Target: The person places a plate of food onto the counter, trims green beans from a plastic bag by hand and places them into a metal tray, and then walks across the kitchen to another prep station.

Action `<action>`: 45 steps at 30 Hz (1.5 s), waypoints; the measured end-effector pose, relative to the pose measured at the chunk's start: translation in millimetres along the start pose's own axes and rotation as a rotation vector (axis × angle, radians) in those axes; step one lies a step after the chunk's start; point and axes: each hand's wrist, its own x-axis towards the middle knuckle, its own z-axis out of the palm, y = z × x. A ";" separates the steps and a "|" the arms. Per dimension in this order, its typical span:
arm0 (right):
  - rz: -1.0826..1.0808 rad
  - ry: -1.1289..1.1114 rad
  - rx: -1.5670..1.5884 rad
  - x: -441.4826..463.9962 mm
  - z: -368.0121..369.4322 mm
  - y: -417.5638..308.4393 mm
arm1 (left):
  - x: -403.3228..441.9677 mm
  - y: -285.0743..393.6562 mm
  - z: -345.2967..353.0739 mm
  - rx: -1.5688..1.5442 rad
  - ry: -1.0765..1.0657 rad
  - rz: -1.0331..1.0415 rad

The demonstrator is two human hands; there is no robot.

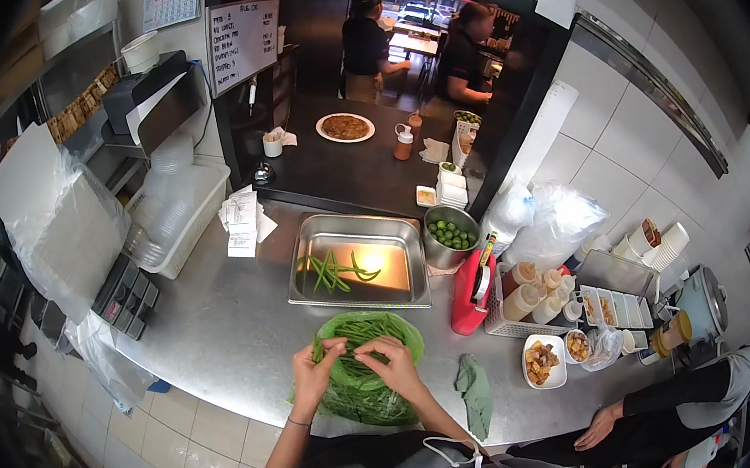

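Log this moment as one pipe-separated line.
left hand: holding green beans | right hand: beside left, grip unclear | green plastic bag: beneath hands, holding more beans | steel pan: several beans inside

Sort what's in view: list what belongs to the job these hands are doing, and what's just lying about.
Belongs to the job, it seems:
left hand and right hand
green beans
green plastic around them
metal tray, with a few beans inside

Apparently just lying about:
green cloth
paper slips
squeeze bottles
red container
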 end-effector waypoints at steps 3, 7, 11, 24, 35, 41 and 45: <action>0.045 -0.036 -0.006 -1.1 0.9 4.4 | -4.1 -12.8 5.0 0.084 -0.103 0.013; 0.093 0.061 -0.140 3.0 -11.4 10.1 | -8.4 -7.4 11.5 0.367 -0.025 0.125; 0.148 0.200 0.047 8.5 -23.3 -7.6 | -10.0 -7.5 13.5 0.628 -0.106 0.140; 0.014 0.123 0.196 7.4 -20.2 -53.0 | -12.2 13.2 20.0 0.276 -0.205 0.202; -0.035 0.065 0.150 6.0 -30.5 -30.5 | -16.8 14.9 18.4 0.488 -0.222 0.429; 0.512 -0.037 1.148 -1.2 -14.8 -13.1 | -20.9 10.3 24.7 0.489 -0.235 0.463; 0.330 0.191 0.732 1.0 -12.1 6.7 | -16.1 18.5 17.7 0.459 -0.125 0.396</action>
